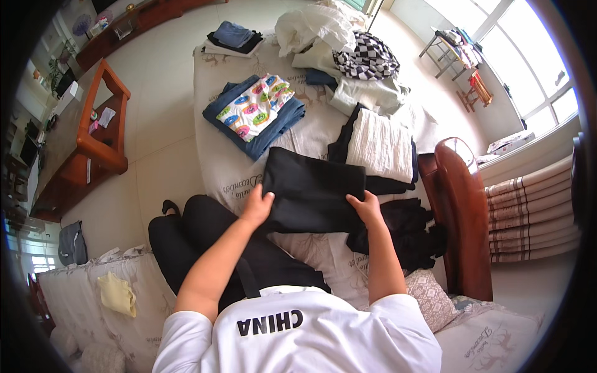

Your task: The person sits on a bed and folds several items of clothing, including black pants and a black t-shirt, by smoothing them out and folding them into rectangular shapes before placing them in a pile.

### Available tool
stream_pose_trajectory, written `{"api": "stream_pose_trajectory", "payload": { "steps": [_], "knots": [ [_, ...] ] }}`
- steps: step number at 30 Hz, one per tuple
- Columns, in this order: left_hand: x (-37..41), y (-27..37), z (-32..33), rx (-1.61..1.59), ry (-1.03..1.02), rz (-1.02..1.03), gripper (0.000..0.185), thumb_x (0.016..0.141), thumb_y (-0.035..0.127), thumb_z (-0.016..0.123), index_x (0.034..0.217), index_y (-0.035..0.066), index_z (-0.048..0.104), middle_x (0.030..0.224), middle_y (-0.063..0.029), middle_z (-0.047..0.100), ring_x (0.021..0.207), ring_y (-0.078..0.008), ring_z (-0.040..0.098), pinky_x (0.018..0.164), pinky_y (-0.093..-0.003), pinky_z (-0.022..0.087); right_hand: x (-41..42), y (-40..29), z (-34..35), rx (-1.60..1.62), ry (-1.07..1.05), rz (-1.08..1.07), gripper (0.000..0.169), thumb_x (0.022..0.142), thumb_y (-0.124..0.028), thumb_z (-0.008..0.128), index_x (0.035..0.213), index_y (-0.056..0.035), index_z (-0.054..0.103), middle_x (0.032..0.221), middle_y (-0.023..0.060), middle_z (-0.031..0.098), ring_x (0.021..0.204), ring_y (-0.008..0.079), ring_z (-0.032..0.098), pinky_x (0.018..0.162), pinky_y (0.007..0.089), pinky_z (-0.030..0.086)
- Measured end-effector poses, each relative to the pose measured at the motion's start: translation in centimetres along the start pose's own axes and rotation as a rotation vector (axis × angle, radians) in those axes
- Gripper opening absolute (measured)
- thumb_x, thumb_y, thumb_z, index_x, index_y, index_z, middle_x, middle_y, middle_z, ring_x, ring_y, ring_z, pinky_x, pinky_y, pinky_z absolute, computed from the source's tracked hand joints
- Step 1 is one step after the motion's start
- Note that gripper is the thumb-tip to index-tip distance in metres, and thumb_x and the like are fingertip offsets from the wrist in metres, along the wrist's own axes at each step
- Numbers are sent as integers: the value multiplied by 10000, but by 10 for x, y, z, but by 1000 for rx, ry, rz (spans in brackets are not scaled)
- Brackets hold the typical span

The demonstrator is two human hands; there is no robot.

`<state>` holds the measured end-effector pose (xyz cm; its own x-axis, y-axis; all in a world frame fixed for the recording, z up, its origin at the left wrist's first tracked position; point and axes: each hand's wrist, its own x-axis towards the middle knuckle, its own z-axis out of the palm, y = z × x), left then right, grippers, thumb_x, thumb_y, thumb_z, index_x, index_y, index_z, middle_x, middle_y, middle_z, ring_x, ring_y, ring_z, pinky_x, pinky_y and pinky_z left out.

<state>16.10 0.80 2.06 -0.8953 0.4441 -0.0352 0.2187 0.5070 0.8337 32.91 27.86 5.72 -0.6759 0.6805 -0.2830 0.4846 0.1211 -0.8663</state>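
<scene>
A folded black garment [315,191] spans the space between my two hands, lifted above the cloth-covered seat. My left hand [257,205] grips its left edge, thumb on top. At its lower right edge, my right hand [365,207] pinches the fabric. Just beyond it lies a folded white crinkled garment [380,144] on dark clothing. To the upper left rests a donut-print garment [256,107] on folded blue jeans [284,125]. A crumpled black garment [406,228] lies by my right forearm.
A loose heap holds white fabric [317,28] and a checkered cloth [368,56]. Another folded pile includes blue denim [233,34]. A wooden armrest [461,219] borders the right side. A wooden table [70,140] stands left; a yellow cloth [117,294] lies lower left.
</scene>
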Motion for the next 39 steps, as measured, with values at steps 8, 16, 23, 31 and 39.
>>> {"api": "stream_pose_trajectory", "payload": {
  "steps": [8,16,23,31,39],
  "knots": [
    [-11,-13,-37,255,-1,-67,458,804,126,600,1201,9,405,1088,-212,540,963,-361,539,894,-418,420,-13,-6,40,-376,252,-84,450,751,-196,703,1125,-6,539,953,151,622,867,271,611,763,341,480],
    [11,59,-6,477,-54,563,604,738,184,681,1270,62,422,1316,-117,419,1242,-292,381,1021,-415,311,-41,-76,96,-699,190,-747,568,740,-212,674,1250,-75,464,1321,143,413,1230,308,381,1031,430,289],
    [21,24,8,650,-70,512,654,814,355,602,1393,241,320,1459,-77,244,1345,-297,218,1081,-514,163,-21,-42,102,-882,123,-672,634,787,-458,595,1336,-186,433,1445,161,280,1332,340,255,1080,494,182],
    [25,20,8,688,-58,369,638,832,384,570,1396,261,296,1444,-101,248,1335,-310,225,1021,-616,184,-13,-39,91,-861,100,-634,636,778,-495,576,1330,-211,439,1444,129,294,1327,331,262,1081,485,174],
    [26,7,-18,310,-103,274,704,771,189,659,1379,142,307,1398,-162,287,1276,-351,300,1041,-444,282,-7,-32,78,-627,78,-653,565,762,-253,670,1268,-101,468,1398,157,353,1297,340,307,1069,439,237]
  ]
}}
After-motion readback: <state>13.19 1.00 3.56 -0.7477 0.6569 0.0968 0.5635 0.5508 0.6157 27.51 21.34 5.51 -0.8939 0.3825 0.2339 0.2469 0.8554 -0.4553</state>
